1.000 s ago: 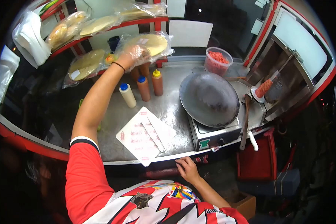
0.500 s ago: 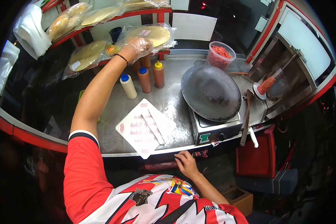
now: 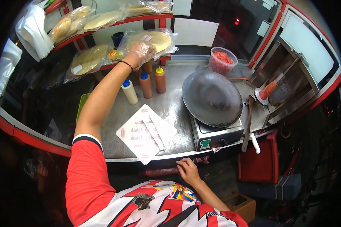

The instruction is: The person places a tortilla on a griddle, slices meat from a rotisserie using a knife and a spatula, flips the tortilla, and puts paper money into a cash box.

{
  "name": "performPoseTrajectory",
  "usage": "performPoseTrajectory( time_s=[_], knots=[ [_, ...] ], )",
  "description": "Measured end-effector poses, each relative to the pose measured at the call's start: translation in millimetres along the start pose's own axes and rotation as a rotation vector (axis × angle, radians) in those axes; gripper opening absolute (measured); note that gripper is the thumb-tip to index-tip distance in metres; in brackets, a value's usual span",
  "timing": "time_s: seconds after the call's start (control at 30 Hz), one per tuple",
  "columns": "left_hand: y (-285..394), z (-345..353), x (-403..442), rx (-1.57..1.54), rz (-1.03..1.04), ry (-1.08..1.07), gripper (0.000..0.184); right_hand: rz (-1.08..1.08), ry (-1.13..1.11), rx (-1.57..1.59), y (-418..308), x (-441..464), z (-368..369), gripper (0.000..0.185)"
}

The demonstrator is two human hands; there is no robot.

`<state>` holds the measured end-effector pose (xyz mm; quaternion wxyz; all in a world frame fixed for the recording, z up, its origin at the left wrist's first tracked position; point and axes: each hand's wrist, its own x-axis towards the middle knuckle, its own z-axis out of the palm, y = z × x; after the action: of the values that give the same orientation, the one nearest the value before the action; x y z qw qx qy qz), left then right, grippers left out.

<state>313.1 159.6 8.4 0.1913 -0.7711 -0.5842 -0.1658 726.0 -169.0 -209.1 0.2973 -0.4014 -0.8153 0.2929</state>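
Observation:
My left hand (image 3: pixel 141 52) reaches up to a clear plastic bag of round flatbreads (image 3: pixel 160 40) on the lower shelf. Plastic film covers part of this hand, and its bent fingers grip the near edge of the flatbreads; the fingertips are partly hidden. My right hand (image 3: pixel 188 170) hangs just below the counter's front edge, fingers loosely curved and slightly apart, with nothing visible in it. Between them on the counter lies a printed paper sheet (image 3: pixel 134 138) with metal tongs (image 3: pixel 154 132) on top.
Sauce bottles (image 3: pixel 145 85) stand below the shelf. A dark domed pan (image 3: pixel 212 99) sits on the stove (image 3: pixel 218 137), beside a long-handled spatula (image 3: pixel 248 125) and a knife (image 3: pixel 255 143). Behind is a tub of red shreds (image 3: pixel 222 60). A meat spit (image 3: pixel 268 90) stands at right.
The view has shifted slightly, so the counter sits a little lower in it. My left hand stays at the flatbread bag, and my right hand keeps its place below the counter edge.

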Motion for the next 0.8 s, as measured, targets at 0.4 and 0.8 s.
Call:
performPoseTrajectory(
  time_s=[0.4, 0.8],
  knots=[
    [12.9, -10.3, 2.9, 0.105, 0.027, -0.083, 0.027, -0.006, -0.002, 0.003, 9.6, -2.6, -9.0, 0.021],
    [36.0, -16.8, 15.6, 0.248, -0.042, -0.171, 0.018, -0.005, -0.005, 0.011, 22.7, -13.9, -24.2, 0.022]
  ],
)
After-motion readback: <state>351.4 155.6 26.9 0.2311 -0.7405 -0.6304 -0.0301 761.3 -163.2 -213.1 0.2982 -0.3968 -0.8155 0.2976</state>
